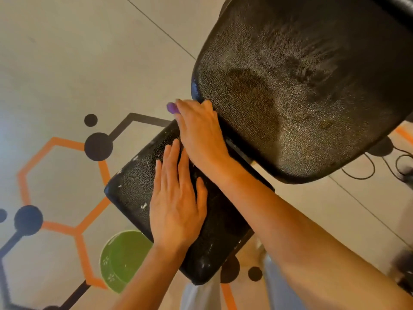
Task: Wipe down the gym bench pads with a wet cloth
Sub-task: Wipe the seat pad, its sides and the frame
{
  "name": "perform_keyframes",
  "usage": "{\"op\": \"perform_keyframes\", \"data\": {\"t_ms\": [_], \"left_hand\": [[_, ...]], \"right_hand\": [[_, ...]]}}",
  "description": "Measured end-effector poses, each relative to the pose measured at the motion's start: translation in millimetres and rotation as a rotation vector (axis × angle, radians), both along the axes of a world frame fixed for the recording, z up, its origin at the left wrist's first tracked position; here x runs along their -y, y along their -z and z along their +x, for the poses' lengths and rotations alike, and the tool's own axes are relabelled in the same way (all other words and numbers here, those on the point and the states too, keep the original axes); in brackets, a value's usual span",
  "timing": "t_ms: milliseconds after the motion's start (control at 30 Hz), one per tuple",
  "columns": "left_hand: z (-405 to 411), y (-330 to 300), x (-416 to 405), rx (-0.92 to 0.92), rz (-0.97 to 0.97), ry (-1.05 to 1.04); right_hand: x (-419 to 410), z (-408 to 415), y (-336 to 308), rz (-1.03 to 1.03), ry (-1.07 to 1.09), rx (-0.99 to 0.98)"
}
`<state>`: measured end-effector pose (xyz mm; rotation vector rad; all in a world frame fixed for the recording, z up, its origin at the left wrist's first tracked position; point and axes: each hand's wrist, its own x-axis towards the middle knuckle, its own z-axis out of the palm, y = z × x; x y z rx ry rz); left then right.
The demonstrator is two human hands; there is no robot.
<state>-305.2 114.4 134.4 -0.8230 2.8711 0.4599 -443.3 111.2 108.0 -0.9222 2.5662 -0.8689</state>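
Note:
A small black textured seat pad (131, 189) lies below me, with white scuffs along its edges. My left hand (176, 202) rests flat on it with straight fingers. My right hand (201, 133) reaches over the pad's far corner, at the gap below the large black back pad (301, 86), which shines with wet streaks. A bit of purple cloth (172, 107) pokes out beyond my right fingertips. How my right fingers hold the cloth is hidden under the hand.
A green bucket (105, 262) with water stands on the floor, partly under the seat pad's near left side. The floor has orange and black hexagon markings (58, 227). Dark cables (366, 166) lie on the floor at the right. My pale trouser legs show below.

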Motion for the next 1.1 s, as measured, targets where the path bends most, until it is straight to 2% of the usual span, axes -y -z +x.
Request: {"op": "perform_keyframes", "data": {"t_ms": [67, 167, 300, 367, 467, 600, 767, 933, 1033, 1100], "left_hand": [[1, 1, 0, -0.004, 0.004, 0.003], [4, 1, 1, -0.02, 0.003, 0.005], [3, -2, 1, -0.042, 0.018, -0.01], [2, -2, 2, -0.046, 0.025, -0.012], [2, -4, 3, -0.052, 0.064, -0.018], [6, -10, 17, -0.063, 0.139, 0.069], [17, -8, 50, -0.044, 0.075, 0.346], [20, -4, 49, -0.037, 0.037, 0.37], [21, -4, 50, -0.057, 0.044, 0.374], [21, -4, 51, -0.067, 0.056, 0.376]], "right_hand": [[3, 3, -2, 0.001, -0.045, -0.034], [-52, 24, -15, -0.05, -0.002, 0.01], [-144, 56, -30, 0.155, 0.151, 0.008], [-164, 61, -38, 0.185, 0.196, 0.012], [-154, 59, -48, 0.164, 0.327, 0.008], [-126, 67, -36, 0.3, 0.428, -0.053], [-122, 67, -25, 0.132, 0.459, 0.039], [-93, 104, -21, 0.233, 0.524, 0.005], [-93, 178, -35, 0.292, 0.409, -0.118], [-104, 209, -43, 0.319, 0.28, -0.112]]}}
